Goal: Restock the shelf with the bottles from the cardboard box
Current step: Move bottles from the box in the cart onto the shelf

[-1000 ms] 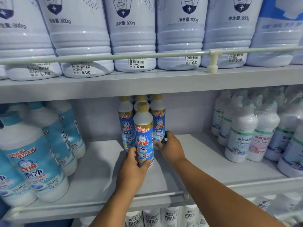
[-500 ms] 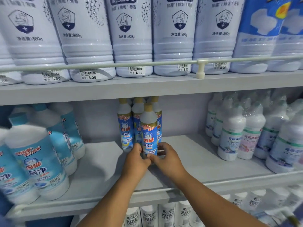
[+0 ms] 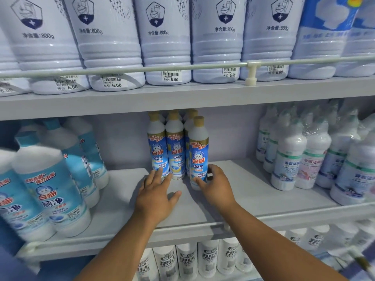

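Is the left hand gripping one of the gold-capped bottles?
No, the left hand lies open, straight fingertips just touching the leftmost gold-capped bottle.

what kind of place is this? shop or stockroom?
Most likely a shop aisle: barcoded price stickers on the large white bottles, grey shelves with a white guard rail, and cleaning products grouped by brand.

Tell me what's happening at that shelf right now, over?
Right hand grips front gold-capped bottle, upright on middle shelf. Left hand open, fingers touching rear bottle. Nothing blocking.
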### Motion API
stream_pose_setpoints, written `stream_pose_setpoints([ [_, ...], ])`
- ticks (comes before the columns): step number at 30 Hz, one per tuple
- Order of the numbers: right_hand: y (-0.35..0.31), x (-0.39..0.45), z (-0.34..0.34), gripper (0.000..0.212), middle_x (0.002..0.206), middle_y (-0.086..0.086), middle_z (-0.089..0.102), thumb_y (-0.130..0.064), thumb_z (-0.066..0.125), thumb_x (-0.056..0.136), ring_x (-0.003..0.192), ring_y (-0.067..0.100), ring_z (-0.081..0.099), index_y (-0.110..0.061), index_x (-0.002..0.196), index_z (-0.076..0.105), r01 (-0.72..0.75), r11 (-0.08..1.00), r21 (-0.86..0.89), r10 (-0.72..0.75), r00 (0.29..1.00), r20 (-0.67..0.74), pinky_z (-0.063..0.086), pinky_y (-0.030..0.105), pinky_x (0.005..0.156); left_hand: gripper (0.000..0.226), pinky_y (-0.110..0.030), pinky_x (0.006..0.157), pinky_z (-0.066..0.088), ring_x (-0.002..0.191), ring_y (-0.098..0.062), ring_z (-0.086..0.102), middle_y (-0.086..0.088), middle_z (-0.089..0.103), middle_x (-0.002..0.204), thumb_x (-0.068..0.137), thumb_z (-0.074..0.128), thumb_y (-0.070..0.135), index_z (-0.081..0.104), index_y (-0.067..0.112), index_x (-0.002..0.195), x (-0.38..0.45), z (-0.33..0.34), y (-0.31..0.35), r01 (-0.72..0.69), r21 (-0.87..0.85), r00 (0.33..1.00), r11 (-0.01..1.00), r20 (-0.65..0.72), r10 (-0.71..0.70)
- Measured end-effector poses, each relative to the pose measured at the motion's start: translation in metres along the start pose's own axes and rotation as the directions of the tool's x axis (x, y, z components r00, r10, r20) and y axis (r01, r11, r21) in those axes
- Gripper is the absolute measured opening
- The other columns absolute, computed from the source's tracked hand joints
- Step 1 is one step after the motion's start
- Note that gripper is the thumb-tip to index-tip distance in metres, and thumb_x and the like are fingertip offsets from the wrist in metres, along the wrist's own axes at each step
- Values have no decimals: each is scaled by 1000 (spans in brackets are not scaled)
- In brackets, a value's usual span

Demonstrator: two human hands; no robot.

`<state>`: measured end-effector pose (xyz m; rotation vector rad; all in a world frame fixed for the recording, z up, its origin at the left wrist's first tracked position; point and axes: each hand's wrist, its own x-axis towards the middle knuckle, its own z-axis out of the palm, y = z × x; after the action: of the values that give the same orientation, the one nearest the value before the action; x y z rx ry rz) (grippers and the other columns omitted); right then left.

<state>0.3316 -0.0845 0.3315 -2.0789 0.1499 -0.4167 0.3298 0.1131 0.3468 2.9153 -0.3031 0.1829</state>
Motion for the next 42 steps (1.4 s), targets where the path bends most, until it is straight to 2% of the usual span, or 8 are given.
stream_pose_setpoints([
  [6, -1, 1, 1, 53, 125, -6, 62, -42, 73, 88, 94, 5, 58, -23, 132, 52, 2, 999, -46, -1, 1000, 9, 48, 16, 76, 74, -39, 123, 5, 154, -20, -2, 5, 0, 167, 94, 27, 69, 14, 33, 158, -7, -1, -5, 31, 42, 999, 999, 22, -32],
  [17, 2, -2, 0, 49, 134, -6, 60, -46, 59, 97, 110, 14, 63, -29, 141, 48, 70, 987, -142, -58, 995, 86, 54, 30, 87, 73, -38, 124, 9, 153, -17, 1, 6, 3, 167, 95, 30, 67, 16, 32, 158, -15, 1, -1, 30, -9, 998, 1000, 50, -29],
  [27, -5, -4, -5, 51, 138, 2, 59, -45, 59, 97, 116, 18, 62, -21, 140, 47, -1, 990, -141, 24, 987, 161, 50, 26, 88, 72, -39, 123, 10, 153, -17, 0, 5, 5, 167, 96, 30, 66, 16, 32, 158, -18, -6, 2, -6, 25, 997, 1000, 73, 4],
  [30, -10, -13, -14, 56, 138, 11, 56, -48, 54, 99, 120, 26, 58, -13, 143, 45, 5, 954, -300, 55, 980, 193, 46, 30, 90, 70, -39, 124, 10, 153, -18, 4, 4, 9, 167, 96, 31, 65, 20, 32, 157, -22, -9, 4, -19, 36, 997, 999, 82, 16],
  [33, -12, -30, -23, 50, 129, 12, 61, -52, 50, 99, 111, 26, 59, -16, 134, 53, 84, 878, -471, 27, 974, 224, 46, 31, 84, 69, -40, 124, 8, 152, -20, 11, 2, 18, 165, 97, 30, 65, 23, 32, 157, -30, -14, 12, -37, 49, 995, 998, 97, 32],
  [36, -15, -52, -37, 60, 144, 10, 52, -56, 45, 99, 130, 28, 48, -15, 142, 47, 136, 792, -595, 28, 966, 257, 44, 39, 102, 70, -42, 124, 9, 152, -21, 12, 1, 18, 165, 96, 29, 66, 23, 32, 157, -43, -17, 20, -40, 42, 993, 998, 109, 35],
  [39, -17, -80, -52, 68, 160, 11, 33, -59, 38, 100, 149, 29, 26, -14, 152, 35, 210, 720, -662, -21, 959, 282, 28, 41, 120, 70, -43, 124, 9, 152, -21, 11, 1, 17, 165, 96, 29, 67, 24, 32, 156, -62, -19, 31, -36, 43, 996, 998, 81, 32],
  [42, -11, -111, -66, 72, 167, 12, 15, -57, 35, 101, 155, 30, 5, -15, 158, 25, 300, 675, -674, -97, 942, 321, 12, 44, 126, 70, -42, 124, 6, 153, -21, 7, 0, 15, 166, 96, 32, 66, 25, 32, 156, -92, -18, 46, -34, 43, 999, 998, 20, 34],
])
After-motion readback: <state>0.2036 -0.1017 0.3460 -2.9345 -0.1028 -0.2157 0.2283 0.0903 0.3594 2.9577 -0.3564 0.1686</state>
